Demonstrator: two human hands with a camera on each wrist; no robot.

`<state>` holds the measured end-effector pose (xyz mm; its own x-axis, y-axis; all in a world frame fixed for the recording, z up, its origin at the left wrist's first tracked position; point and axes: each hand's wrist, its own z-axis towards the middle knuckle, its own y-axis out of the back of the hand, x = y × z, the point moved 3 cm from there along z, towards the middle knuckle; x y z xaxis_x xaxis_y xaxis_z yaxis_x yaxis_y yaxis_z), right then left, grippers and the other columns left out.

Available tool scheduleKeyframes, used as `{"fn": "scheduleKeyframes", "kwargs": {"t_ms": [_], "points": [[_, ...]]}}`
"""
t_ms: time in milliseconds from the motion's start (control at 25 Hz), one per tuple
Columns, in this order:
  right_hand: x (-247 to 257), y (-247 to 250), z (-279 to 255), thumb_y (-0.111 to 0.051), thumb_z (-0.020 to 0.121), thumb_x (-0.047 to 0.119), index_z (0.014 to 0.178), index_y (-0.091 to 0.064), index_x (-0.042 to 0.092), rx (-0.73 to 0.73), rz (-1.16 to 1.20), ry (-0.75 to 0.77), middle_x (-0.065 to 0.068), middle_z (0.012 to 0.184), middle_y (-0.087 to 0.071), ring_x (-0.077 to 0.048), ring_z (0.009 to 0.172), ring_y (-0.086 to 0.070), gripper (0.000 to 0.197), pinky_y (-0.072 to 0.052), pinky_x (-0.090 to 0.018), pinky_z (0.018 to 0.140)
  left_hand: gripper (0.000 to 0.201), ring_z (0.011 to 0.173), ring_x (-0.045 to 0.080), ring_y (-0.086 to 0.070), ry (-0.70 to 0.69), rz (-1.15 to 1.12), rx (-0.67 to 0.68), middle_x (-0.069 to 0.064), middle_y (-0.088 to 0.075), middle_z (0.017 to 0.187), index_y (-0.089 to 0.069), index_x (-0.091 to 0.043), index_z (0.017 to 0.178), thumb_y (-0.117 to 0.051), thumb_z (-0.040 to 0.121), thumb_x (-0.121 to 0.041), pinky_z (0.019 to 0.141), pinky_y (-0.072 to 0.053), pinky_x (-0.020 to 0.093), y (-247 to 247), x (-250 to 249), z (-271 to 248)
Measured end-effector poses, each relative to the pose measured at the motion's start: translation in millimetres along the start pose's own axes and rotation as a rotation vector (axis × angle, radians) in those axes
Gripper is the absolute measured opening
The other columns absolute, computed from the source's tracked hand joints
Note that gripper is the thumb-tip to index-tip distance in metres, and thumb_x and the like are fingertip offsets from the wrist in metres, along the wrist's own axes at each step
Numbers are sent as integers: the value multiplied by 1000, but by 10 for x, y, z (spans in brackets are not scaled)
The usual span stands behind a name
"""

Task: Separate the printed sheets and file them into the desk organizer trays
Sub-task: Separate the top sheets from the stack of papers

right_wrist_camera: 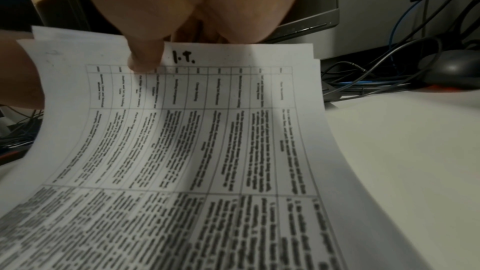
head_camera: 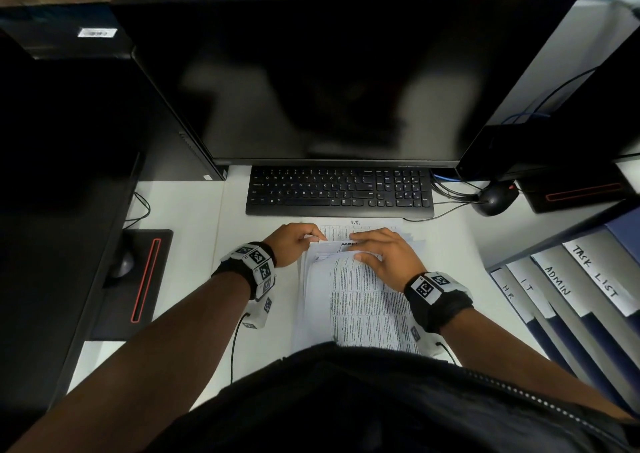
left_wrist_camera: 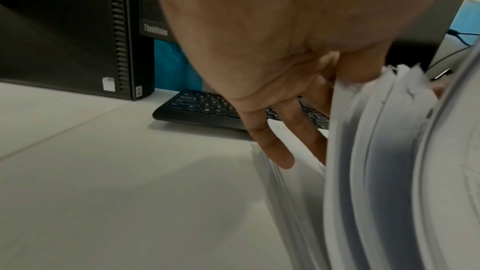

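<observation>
A stack of printed sheets (head_camera: 360,300) lies on the white desk (head_camera: 194,238) in front of me, with its upper leaves raised at the far end. My left hand (head_camera: 311,239) pinches the raised leaves (left_wrist_camera: 384,151) at their far left corner, while its other fingers (left_wrist_camera: 275,147) reach under them onto the lower sheets. My right hand (head_camera: 358,248) lies over the same raised edge with the thumb tucked beneath. That thumb (right_wrist_camera: 145,56) touches a table sheet (right_wrist_camera: 233,130) hand-marked "I.T.". The organizer trays (head_camera: 571,279) labelled HR, IT, ADMIN and TASK LIST stand at the right.
A black keyboard (head_camera: 339,191) sits just beyond the sheets under a dark monitor (head_camera: 329,72). A mouse (head_camera: 493,200) and cables (right_wrist_camera: 376,81) lie at the back right. On the left are a computer tower (left_wrist_camera: 64,28) and a black pad (head_camera: 138,279) with another mouse.
</observation>
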<state>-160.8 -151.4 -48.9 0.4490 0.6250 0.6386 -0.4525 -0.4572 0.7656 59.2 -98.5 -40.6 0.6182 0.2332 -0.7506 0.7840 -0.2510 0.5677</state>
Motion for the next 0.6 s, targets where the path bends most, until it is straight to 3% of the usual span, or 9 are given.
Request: {"fn": "scheduleKeyframes", "kwargs": {"t_ms": [80,160,240,320,360,400,480,600], "points": [[-9,8,1,-60,90,26,109,-69,28,-3,18,-20,11,125,-58,-9,106,-50,20,-37,-32,95,19,85,2,-56,21,-30,50,2,-66,106,-62,-14,86,-46,97,-12,71,-38,7,-11,-5,-4],[-13,10,4,-60,91,27,106,-69,26,-5,22,0,10,115,-64,-13,102,-54,18,-41,-35,91,29,83,-5,-56,70,-135,62,0,-66,103,-66,-10,88,-41,100,-21,66,-39,4,-33,-29,-4],[-6,16,4,-59,91,26,104,-70,24,-2,19,16,9,105,-68,-15,98,-55,17,-42,-35,87,36,95,4,-60,70,-177,-86,3,-68,108,-69,-8,101,-37,101,-25,77,-39,6,-17,-18,27],[5,21,-5,-59,92,26,104,-70,23,-5,15,11,9,103,-68,-15,97,-55,16,-40,-32,87,28,110,14,-56,56,-53,-285,4,-63,119,-64,-12,116,-42,99,-20,95,-40,21,25,67,95],[4,20,-13,-59,92,26,104,-70,23,-9,14,14,9,103,-68,-14,98,-55,16,-40,-30,88,29,115,17,-52,81,39,-307,4,-58,124,-59,-14,123,-45,97,-18,101,-39,29,27,121,133],[2,18,-19,-58,92,26,104,-70,23,-8,19,15,9,104,-68,-14,99,-56,17,-39,-30,89,33,120,19,-47,124,122,-267,4,-53,128,-55,-16,128,-47,96,-17,106,-35,33,9,172,163],[-3,20,-26,-57,93,27,105,-69,23,6,49,-9,9,107,-68,-12,101,-58,18,-38,-29,92,36,123,19,-40,189,224,-169,1,-45,130,-53,-17,130,-51,94,-19,109,-30,31,-33,228,187],[-14,27,-26,-57,93,27,106,-69,24,15,66,-30,10,110,-67,-10,103,-58,18,-36,-28,93,39,120,17,-41,174,245,-163,0,-44,125,-51,-19,131,-54,92,-20,105,-32,29,-41,215,202]]}}
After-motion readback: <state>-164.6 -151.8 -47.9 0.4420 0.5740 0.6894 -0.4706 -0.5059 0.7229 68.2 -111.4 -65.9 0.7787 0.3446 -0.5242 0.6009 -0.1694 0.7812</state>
